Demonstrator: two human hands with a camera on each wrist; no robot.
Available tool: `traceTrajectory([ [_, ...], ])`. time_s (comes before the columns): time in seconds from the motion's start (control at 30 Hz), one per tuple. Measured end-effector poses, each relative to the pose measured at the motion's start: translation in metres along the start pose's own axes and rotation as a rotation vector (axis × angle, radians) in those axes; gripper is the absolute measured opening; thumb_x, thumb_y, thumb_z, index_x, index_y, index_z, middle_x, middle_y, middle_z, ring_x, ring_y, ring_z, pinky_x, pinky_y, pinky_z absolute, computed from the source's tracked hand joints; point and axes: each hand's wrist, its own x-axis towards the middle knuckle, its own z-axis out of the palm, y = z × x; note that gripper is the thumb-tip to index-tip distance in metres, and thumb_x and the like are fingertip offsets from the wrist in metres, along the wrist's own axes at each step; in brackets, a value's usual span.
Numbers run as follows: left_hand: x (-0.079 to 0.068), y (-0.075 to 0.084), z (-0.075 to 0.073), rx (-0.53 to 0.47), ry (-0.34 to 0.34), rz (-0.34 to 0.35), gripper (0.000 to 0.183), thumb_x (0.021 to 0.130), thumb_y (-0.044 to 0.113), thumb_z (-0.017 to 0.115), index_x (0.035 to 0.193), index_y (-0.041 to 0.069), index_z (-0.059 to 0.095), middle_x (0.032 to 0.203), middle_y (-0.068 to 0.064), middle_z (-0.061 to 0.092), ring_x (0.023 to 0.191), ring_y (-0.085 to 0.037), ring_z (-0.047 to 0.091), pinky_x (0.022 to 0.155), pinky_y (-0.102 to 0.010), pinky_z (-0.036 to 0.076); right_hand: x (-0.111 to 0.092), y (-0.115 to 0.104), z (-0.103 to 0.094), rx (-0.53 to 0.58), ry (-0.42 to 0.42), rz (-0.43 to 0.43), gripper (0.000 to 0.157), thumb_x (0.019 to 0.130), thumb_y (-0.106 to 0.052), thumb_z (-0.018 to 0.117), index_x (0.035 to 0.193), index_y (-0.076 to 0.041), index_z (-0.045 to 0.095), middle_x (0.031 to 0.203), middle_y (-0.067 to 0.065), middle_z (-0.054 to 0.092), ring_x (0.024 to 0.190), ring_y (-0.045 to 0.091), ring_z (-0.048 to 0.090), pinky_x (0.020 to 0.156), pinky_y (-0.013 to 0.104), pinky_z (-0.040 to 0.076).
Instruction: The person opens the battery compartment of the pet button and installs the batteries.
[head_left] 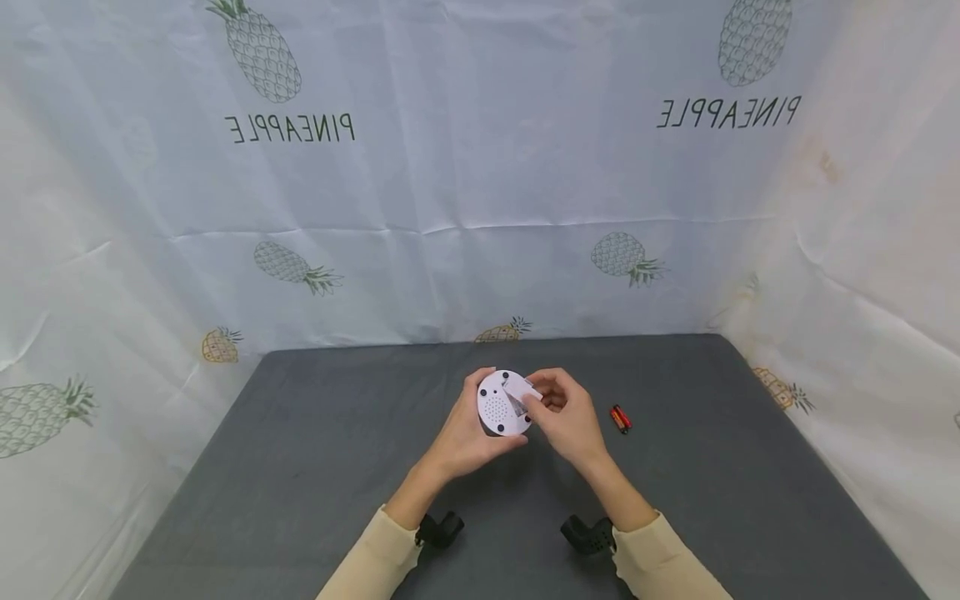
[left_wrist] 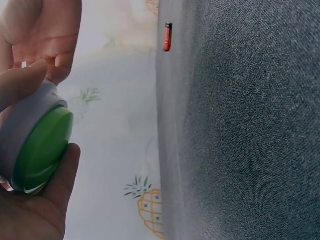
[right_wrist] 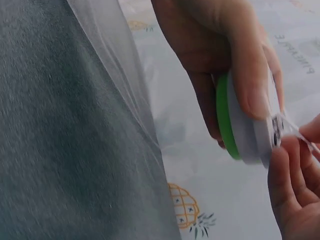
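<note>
My left hand point(head_left: 459, 437) grips a round sound button point(head_left: 493, 408), its white underside with speaker holes and dark feet turned up. The green push top point(left_wrist: 47, 147) faces down and away, with left fingers against it in the left wrist view. Between thumb and fingers, my right hand point(head_left: 572, 421) pinches the white battery cover point(head_left: 525, 390). That cover stands tilted at the battery compartment point(head_left: 517, 406), which partly shows; whether cover and case still touch I cannot tell. Red and black batteries point(head_left: 620, 419) lie together on the table, right of the right hand.
A dark grey cloth covers the table point(head_left: 315, 500). White curtains point(head_left: 480, 167) with pineapple prints hang behind it and along both sides. Black wrist devices point(head_left: 442, 529) sit at both cuffs of the cream sleeves point(head_left: 378, 558).
</note>
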Motion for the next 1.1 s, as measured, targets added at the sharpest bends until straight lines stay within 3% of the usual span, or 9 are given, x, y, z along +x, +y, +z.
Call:
traceTrajectory([
  [0.27, 0.002, -0.001, 0.004, 0.009, -0.020, 0.003, 0.101, 0.073, 0.024, 0.092, 0.151, 0.009, 0.029, 0.136, -0.007, 0.051, 0.113, -0.020, 0.055, 0.094, -0.044, 0.045, 0.007, 0.008, -0.018, 0.064, -0.028, 0.058, 0.023, 0.093, 0.002, 0.070, 0.115, 0.000, 0.067, 0.089, 0.016, 0.066, 0.066, 0.028, 0.065, 0.063, 0.041, 0.058],
  [0.5, -0.002, -0.003, 0.001, 0.057, -0.005, -0.008, 0.104, 0.069, 0.023, 0.095, 0.150, 0.011, 0.031, 0.133, -0.006, 0.054, 0.112, -0.019, 0.056, 0.096, -0.043, 0.045, 0.013, 0.020, -0.028, 0.077, -0.020, 0.147, 0.023, 0.092, 0.003, 0.069, 0.114, 0.002, 0.067, 0.088, 0.016, 0.066, 0.066, 0.020, 0.065, 0.064, 0.032, 0.057],
  [0.8, -0.004, -0.003, -0.004, 0.026, 0.021, 0.009, 0.103, 0.068, 0.026, 0.095, 0.149, 0.015, 0.032, 0.134, -0.004, 0.055, 0.112, -0.019, 0.056, 0.094, -0.043, 0.045, 0.025, 0.040, -0.036, 0.050, -0.035, 0.274, 0.024, 0.092, 0.001, 0.069, 0.116, 0.003, 0.067, 0.086, 0.018, 0.063, 0.065, 0.019, 0.063, 0.063, 0.029, 0.055],
  [1.1, -0.007, -0.004, -0.005, 0.040, 0.008, 0.029, 0.103, 0.070, 0.024, 0.094, 0.150, 0.008, 0.031, 0.136, -0.005, 0.053, 0.115, -0.021, 0.055, 0.095, -0.044, 0.045, 0.034, 0.058, -0.039, -0.036, -0.090, 0.338, 0.027, 0.093, 0.000, 0.065, 0.119, 0.003, 0.067, 0.083, 0.012, 0.060, 0.067, 0.022, 0.063, 0.063, 0.032, 0.055],
])
